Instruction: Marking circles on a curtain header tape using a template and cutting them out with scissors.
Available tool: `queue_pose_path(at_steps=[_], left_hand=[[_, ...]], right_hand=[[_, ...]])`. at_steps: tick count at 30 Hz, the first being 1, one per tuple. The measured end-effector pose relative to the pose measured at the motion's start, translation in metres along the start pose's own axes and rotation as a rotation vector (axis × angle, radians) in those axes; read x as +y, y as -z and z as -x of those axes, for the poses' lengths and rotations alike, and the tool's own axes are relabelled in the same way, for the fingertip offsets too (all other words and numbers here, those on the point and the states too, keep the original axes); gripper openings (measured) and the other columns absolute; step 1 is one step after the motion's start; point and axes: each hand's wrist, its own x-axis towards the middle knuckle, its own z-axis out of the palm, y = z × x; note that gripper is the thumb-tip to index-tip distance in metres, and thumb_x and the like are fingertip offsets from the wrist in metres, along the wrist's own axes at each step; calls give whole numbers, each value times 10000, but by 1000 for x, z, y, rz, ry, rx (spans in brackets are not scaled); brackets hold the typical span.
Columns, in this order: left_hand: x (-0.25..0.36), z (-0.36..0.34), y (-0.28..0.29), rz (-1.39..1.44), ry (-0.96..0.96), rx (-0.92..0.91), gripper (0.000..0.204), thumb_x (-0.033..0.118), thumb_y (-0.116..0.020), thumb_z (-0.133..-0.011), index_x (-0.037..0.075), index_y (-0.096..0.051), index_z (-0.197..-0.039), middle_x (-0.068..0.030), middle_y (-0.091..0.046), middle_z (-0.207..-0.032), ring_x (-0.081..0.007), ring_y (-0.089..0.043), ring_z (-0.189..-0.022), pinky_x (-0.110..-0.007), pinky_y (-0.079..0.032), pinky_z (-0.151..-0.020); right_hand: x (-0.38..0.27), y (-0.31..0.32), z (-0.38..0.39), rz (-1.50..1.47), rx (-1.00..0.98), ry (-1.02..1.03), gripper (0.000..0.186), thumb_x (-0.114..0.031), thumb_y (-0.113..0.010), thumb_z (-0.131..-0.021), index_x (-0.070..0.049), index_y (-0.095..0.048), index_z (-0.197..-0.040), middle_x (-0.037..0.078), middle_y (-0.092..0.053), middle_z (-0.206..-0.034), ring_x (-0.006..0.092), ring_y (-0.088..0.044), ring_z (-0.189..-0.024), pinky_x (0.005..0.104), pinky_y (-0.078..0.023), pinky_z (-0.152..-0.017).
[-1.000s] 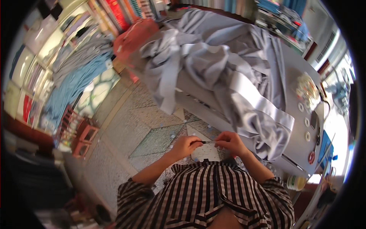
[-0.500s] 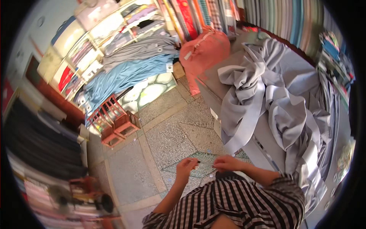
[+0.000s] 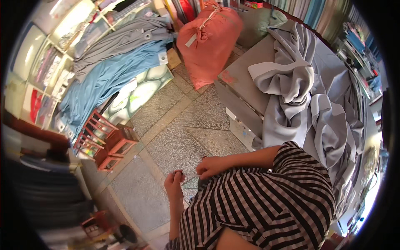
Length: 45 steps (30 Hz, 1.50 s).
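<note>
Both hands are in front of my striped shirt, above the stone floor and a short gap apart. My left hand (image 3: 175,181) is closed with the fingertips pinched, and a small dark tip shows at them; what it belongs to is too small to name. My right hand (image 3: 210,167) is also closed, its fingers bent down toward the left hand, and a thin pale bit shows below its fingertips. To the right of my hands, a long grey cloth (image 3: 287,83) lies in loose folds over a table (image 3: 241,96) and hangs down its side.
A large tied red sack (image 3: 210,46) stands beyond the table's far corner. Small red wooden chairs (image 3: 110,141) stand at the left, before shelves with grey cloth (image 3: 125,39) and blue cloth (image 3: 112,83) draped over them. Fabric rolls (image 3: 314,18) line the far right.
My view has swung, so the chairs and shelves sit farther left and the red sack shows more fully. Both hands, still closed, now appear farther left, the right one higher.
</note>
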Motion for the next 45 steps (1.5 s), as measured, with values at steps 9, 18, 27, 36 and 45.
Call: queue_pose_path(at_steps=[9, 18, 27, 36, 45], left_hand=[[99, -246, -74, -64, -36, -522, 131, 93, -611, -962, -9, -673, -1017, -34, -668, -888, -97, -613, -787, -238, -490, -725], [119, -461, -202, -170, 137, -748, 221, 64, -617, -954, -8, -657, -1159, -38, -692, -936, -94, -622, -824, -236, -491, -753], [110, -684, -250, -534, 269, -778, 460, 213, -655, -951, 67, -558, -1376, -32, -703, -1039, -82, -604, -812, -234, -450, -687], [33, -857, -295, -1317, 168, -1432, 688, 288, -861, -749, -34, -582, -1290, -226, -569, -1283, -322, -641, -1110, -399, -543, -911], [53, -900, -295, -1356, 472, -1418, 791, 262, -914, -657, 9, -548, -1311, -175, -549, -1279, -312, -613, -1104, -400, -537, -896]], right_hand=[[25, 156, -60, -204, 375, -308, 277, -269, -664, -914, -4, -668, -994, 106, -707, -867, 194, -677, -814, 342, -529, -749], [149, 340, -110, -324, 571, -377, 292, -264, -697, -906, 8, -676, -1009, 79, -708, -859, 161, -663, -797, 321, -512, -716], [331, 485, -166, -1068, 1084, -824, 185, -182, -655, -906, 1, -640, -926, 80, -692, -778, 132, -628, -539, 269, -459, -436], [627, 413, -78, -283, 1303, -1172, 218, -248, -638, -897, -65, -714, -803, 79, -708, -721, 186, -630, -538, 418, -503, -460], [642, 419, 4, -302, 1335, -1729, 212, -142, -663, -847, -59, -690, -653, 101, -662, -645, 217, -617, -522, 429, -458, -437]])
